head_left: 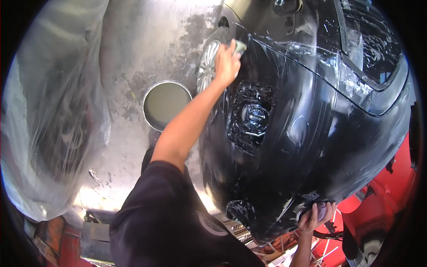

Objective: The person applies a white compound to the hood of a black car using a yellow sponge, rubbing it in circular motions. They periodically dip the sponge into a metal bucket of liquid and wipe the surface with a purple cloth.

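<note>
My left hand [227, 62] reaches forward along the side of a wet black car body [284, 138]. Its fingers are closed on a pale green pad [240, 47], near the panel edge above the wheel [209, 66]. Lower right, my right hand [316, 218] rests at the car's near end, its fingers wrapped around a dark purplish lump like a sponge or cloth [322, 211]. Between the hands, the panel has a squarish recess with a round fitting [254, 117] inside. Whitish streaks and wet shine cover the panels and the window [373, 49].
A round bucket [167, 104] of cloudy greenish liquid stands on the stained concrete floor [129, 58], left of my forearm. Clear plastic sheeting [53, 111] drapes a large object at far left. Red bodywork [382, 191] lies at right, with assorted clutter along the lower edge.
</note>
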The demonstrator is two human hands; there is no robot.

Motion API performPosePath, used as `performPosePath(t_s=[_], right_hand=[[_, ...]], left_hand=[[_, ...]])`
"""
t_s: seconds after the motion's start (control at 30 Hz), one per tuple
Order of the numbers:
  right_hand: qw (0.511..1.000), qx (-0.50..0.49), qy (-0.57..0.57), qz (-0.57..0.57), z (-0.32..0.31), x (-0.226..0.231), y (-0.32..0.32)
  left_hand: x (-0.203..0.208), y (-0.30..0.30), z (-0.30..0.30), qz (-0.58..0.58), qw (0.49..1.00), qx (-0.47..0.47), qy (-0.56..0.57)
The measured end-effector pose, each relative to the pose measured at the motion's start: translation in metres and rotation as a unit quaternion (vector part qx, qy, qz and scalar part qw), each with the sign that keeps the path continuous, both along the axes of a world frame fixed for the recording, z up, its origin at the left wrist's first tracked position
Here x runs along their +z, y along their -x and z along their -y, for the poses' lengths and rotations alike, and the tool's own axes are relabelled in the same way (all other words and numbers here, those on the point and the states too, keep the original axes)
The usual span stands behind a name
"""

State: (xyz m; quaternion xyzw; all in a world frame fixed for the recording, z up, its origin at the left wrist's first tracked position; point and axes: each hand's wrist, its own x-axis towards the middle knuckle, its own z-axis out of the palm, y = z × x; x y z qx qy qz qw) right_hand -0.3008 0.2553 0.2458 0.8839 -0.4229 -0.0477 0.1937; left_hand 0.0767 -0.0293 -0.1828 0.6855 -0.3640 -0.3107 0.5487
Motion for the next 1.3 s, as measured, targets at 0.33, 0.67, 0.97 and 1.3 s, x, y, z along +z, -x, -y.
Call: performPosePath(t_s=[0.33,0.67,0.97,1.3], right_hand=[[1.0,-0.006,-0.01,-0.01,-0.003,0.003,0.003],[1.0,-0.021,0.003,-0.008,-0.003,0.0,0.004],[1.0,0.005,-0.009,0.004,0.005,-0.005,0.003],[1.0,0.005,-0.009,0.0,0.0,0.001,0.007]], left_hand=[[-0.007,0.034,-0.105,-0.012,0.999,-0.045,0.028],[0.007,0.0,-0.037,-0.008,0.997,-0.071,-0.016],[-0.021,-0.037,0.052,0.079,0.996,-0.021,-0.03],[0.007,0.017,-0.046,0.053,0.998,-0.028,0.02]])
